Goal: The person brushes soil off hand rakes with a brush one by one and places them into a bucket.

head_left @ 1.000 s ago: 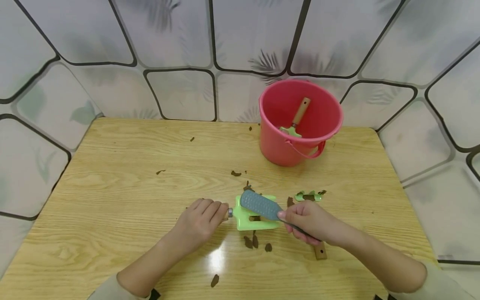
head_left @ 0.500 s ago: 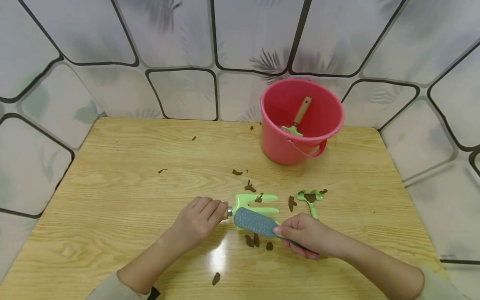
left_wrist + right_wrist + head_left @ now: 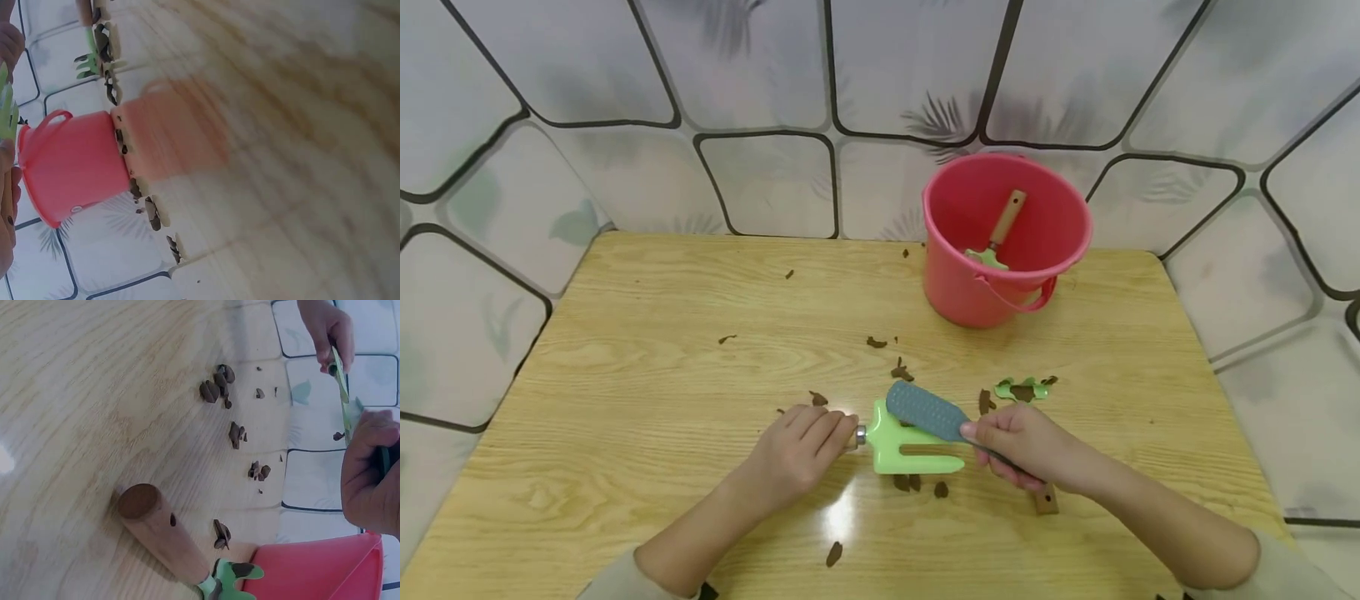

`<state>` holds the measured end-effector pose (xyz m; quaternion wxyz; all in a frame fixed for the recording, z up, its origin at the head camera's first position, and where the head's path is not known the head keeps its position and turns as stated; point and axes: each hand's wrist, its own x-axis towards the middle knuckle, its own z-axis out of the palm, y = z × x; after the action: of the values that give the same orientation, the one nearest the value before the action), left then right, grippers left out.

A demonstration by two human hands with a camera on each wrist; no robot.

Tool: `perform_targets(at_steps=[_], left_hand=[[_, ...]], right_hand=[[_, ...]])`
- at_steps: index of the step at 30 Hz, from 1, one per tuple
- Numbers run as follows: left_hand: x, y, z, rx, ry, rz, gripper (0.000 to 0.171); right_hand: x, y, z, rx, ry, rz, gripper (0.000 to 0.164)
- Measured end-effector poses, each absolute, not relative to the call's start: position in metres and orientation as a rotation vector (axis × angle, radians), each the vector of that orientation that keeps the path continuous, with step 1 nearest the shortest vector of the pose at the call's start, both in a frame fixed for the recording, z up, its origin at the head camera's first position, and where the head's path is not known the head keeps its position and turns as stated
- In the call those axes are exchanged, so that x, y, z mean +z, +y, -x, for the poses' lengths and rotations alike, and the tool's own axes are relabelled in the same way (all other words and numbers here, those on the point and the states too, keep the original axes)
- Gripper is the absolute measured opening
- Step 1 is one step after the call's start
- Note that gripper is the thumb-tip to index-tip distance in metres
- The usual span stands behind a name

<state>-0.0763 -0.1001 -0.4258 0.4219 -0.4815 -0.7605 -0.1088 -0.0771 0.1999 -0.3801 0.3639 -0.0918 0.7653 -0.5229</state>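
My left hand (image 3: pixel 801 446) grips the wooden handle of a light green hand fork (image 3: pixel 887 450), its tines pointing right. In my right hand (image 3: pixel 1030 442) is a grey-blue brush (image 3: pixel 925 410) with a dotted paddle head, which lies across the fork's far tines; bristles are hard to make out. The right wrist view shows the fork (image 3: pixel 340 378) held above the table between both hands. Beneath the right hand lies a small green rake (image 3: pixel 1022 389) with brown matter on its head; its wooden handle (image 3: pixel 165 534) shows in the right wrist view.
A pink bucket (image 3: pixel 977 292) stands at the back right, with a wooden-handled green tool (image 3: pixel 1006 218) inside. Brown flakes (image 3: pixel 901 369) are scattered over the wooden table (image 3: pixel 647 333). A patterned pale wall covering (image 3: pixel 760 183) rises behind the table.
The brush has gone down to the near tines and back up to the far side of the fork. The fork now sits slightly lower. A brown flake now shows behind my left hand.
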Motion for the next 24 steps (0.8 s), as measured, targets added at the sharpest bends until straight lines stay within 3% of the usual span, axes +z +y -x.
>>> perform_targets(at_steps=[8,24], left_hand=[[-0.418,-0.095,0.071,-0.262,-1.894,1.217,0.023],[-0.417,-0.102,0.074,-0.230,-1.955,1.167,0.024]], right_hand=[[-0.392,0.212,0.094,-1.399,2.178,-0.081,0.046],[-0.379,0.214,0.093,-1.379,2.140,-0.023,0.048]])
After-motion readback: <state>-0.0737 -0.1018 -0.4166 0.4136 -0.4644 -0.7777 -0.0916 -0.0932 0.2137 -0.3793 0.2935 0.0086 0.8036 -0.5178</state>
